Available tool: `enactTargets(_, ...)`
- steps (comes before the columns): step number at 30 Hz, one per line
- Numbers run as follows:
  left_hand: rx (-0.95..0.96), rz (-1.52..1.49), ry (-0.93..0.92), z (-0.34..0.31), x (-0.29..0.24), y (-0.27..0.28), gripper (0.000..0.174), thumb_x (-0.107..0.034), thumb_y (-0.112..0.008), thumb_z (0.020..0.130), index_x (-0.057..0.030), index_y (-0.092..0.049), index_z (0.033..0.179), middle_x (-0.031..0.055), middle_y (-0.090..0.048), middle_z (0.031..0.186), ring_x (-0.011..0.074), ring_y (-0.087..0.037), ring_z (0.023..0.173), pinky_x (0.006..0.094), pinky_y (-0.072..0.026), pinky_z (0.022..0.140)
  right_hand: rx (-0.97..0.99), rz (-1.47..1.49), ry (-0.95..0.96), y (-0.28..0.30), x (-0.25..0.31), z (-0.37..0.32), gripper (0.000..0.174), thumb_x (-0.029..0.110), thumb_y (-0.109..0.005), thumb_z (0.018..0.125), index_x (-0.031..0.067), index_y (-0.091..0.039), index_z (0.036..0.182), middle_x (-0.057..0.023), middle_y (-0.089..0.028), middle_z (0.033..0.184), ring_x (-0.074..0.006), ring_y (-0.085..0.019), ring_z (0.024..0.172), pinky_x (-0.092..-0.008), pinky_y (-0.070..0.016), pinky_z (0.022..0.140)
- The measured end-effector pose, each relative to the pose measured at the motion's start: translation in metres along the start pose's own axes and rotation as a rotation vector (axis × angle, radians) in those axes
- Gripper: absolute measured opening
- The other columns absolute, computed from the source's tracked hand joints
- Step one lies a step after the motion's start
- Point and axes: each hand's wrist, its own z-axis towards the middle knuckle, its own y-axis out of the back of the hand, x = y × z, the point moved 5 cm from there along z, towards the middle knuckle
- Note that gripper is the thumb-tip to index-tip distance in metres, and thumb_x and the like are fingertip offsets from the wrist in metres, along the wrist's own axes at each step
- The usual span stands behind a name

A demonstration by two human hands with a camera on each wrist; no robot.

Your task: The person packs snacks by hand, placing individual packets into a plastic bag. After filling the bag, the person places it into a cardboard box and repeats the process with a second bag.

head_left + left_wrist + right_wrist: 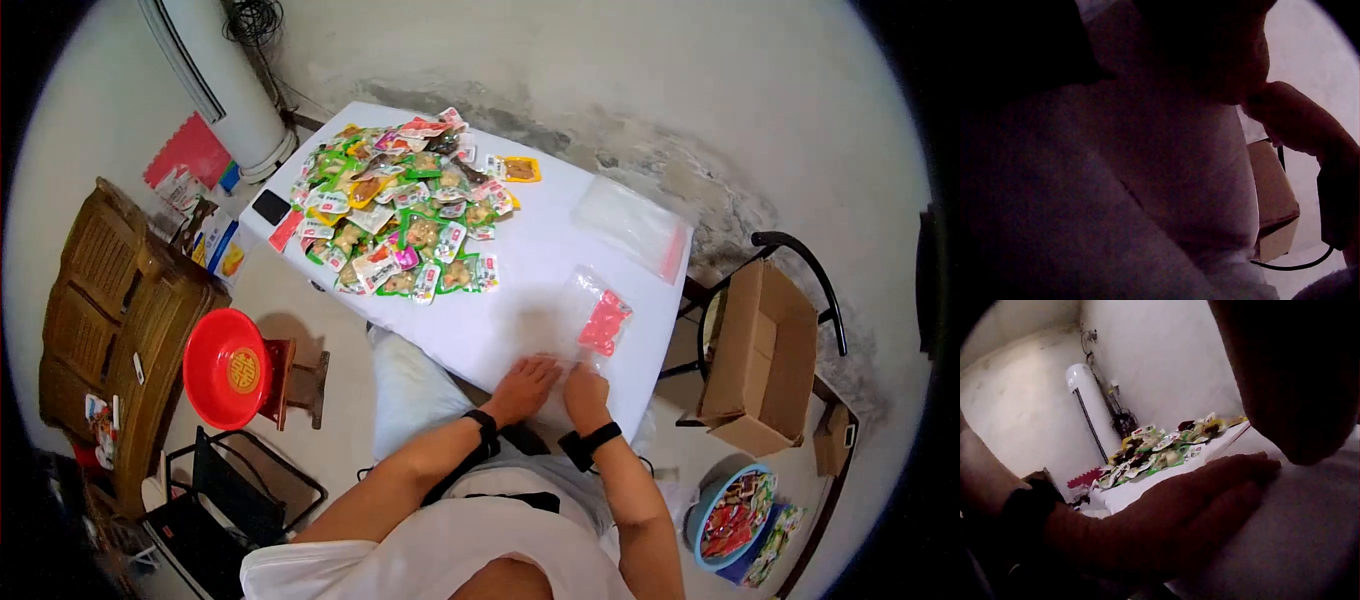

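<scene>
A clear plastic bag with a pink-red print (604, 322) lies near the front right of the white-covered table (450, 335). My right hand (587, 394) is at the bag's near end, fingers curled down and pinching its edge. Beside it, my left hand (527, 386) rests on the tabletop with fingers extended, tips close to the bag's near edge. In the right wrist view the left hand (1191, 509) lies flat, while the right hand (1297, 381) is a dark shape above. The left wrist view is mostly dark, with the right hand (1285, 115) at its right.
Several colourful snack packets (400, 215) are heaped at the table's left, beside a black phone (270, 207). A stack of clear bags (630, 222) lies back right. A cardboard box (765, 360) sits on a chair at right, above a blue basin (708, 515) of packets.
</scene>
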Motion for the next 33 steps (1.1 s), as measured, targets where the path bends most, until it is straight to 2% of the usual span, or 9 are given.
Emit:
enactTargets(3,-0.024,0.038,0.011,-0.001,0.0,-0.002,0.044,-0.017,-0.057,0.08,-0.0029,-0.05,0.122,0.0138,-0.047,0.129,0.0302,-0.042,0.123,0.0423,-0.0356,0.098,-0.052,-0.08,0.033,-0.023,-0.01,0.009,0.058,0.015,-0.054,0.083,-0.0086,-0.034,0.132,-0.016,-0.064,0.1,-0.0236,-0.067,0.071,-0.0353,-0.0526,0.057)
enactTargets(7,-0.06,-0.008,0.003,0.0,0.001,-0.001,0.043,-0.016,-0.056,0.08,-0.0029,-0.049,0.121,0.0141,-0.046,0.13,0.0301,-0.041,0.123,0.0412,-0.0343,0.099,-0.033,0.047,-0.059,-0.01,-0.008,0.011,0.061,0.014,-0.054,0.083,-0.0098,-0.031,0.133,-0.0228,-0.058,0.113,-0.0246,-0.066,0.067,-0.0357,-0.0525,0.055)
enactTargets(12,-0.04,-0.027,-0.006,-0.002,0.001,0.003,0.043,-0.014,-0.055,0.08,-0.0023,-0.05,0.121,0.0159,-0.047,0.129,0.032,-0.043,0.122,0.0416,-0.0347,0.099,-0.187,-0.096,0.084,0.002,0.001,-0.001,0.042,0.011,-0.05,0.084,-0.0059,-0.046,0.122,-0.0198,-0.057,0.116,-0.0257,-0.065,0.063,-0.0352,-0.051,0.049)
enactTargets(15,-0.01,-0.246,-0.084,-0.012,0.011,0.004,0.04,-0.01,-0.056,0.079,-0.0011,-0.051,0.117,0.0177,-0.05,0.122,0.0353,-0.047,0.115,0.0426,-0.0369,0.097,-0.071,-0.088,0.238,0.001,-0.003,-0.019,0.032,0.01,-0.05,0.084,0.001,-0.053,0.114,-0.015,-0.059,0.111,-0.0253,-0.064,0.063,-0.037,-0.0514,0.052)
enactTargets(17,-0.143,-0.317,0.177,-0.02,0.033,0.027,0.036,-0.006,-0.059,0.077,-0.0005,-0.053,0.112,0.0192,-0.052,0.115,0.038,-0.049,0.108,0.0434,-0.0385,0.096,-0.053,-0.042,0.274,0.006,-0.006,-0.027,0.028,0.01,-0.05,0.082,0.0032,-0.055,0.109,-0.0139,-0.059,0.103,-0.026,-0.064,0.066,-0.038,-0.0506,0.054)
enactTargets(19,-0.411,-0.189,0.195,-0.013,0.049,0.059,0.034,-0.005,-0.061,0.076,-0.0005,-0.054,0.109,0.0194,-0.052,0.113,0.0381,-0.048,0.106,0.0438,-0.0382,0.096,-0.035,0.008,0.302,0.007,-0.008,-0.035,0.024,0.011,-0.051,0.08,0.0053,-0.057,0.104,-0.0129,-0.06,0.095,-0.0268,-0.064,0.07,-0.0389,-0.0499,0.056)
enactTargets(22,-0.362,0.022,0.329,0.009,0.084,0.087,0.043,-0.006,-0.062,0.075,0.0001,-0.05,0.116,0.0205,-0.047,0.124,0.0385,-0.044,0.113,0.0439,-0.0371,0.097,-0.025,0.077,0.401,0.004,-0.01,-0.041,0.026,0.011,-0.052,0.082,0.0093,-0.056,0.108,-0.012,-0.058,0.103,-0.0251,-0.062,0.079,-0.0401,-0.0497,0.069)
enactTargets(27,-0.256,0.395,0.426,0.047,0.137,0.08,0.046,-0.01,-0.056,0.078,-0.0022,-0.047,0.123,0.0253,-0.038,0.132,0.04,-0.037,0.121,0.054,-0.0275,0.1,-0.51,0.157,0.386,0.035,-0.014,-0.044,0.046,0.01,-0.063,0.073,0.0025,-0.05,0.116,-0.0196,-0.046,0.125,-0.0379,-0.042,0.117,-0.0473,-0.0339,0.099)
enactTargets(33,-0.033,0.314,0.571,0.055,0.157,0.068,0.047,-0.016,-0.055,0.079,-0.0086,-0.047,0.125,0.0141,-0.048,0.121,0.0335,-0.042,0.115,0.052,-0.0318,0.095,-0.438,0.371,0.247,0.013,-0.033,-0.03,0.056,0.008,-0.063,0.073,0.0008,-0.044,0.124,-0.0215,-0.039,0.134,-0.0388,-0.037,0.123,-0.047,-0.0299,0.103)
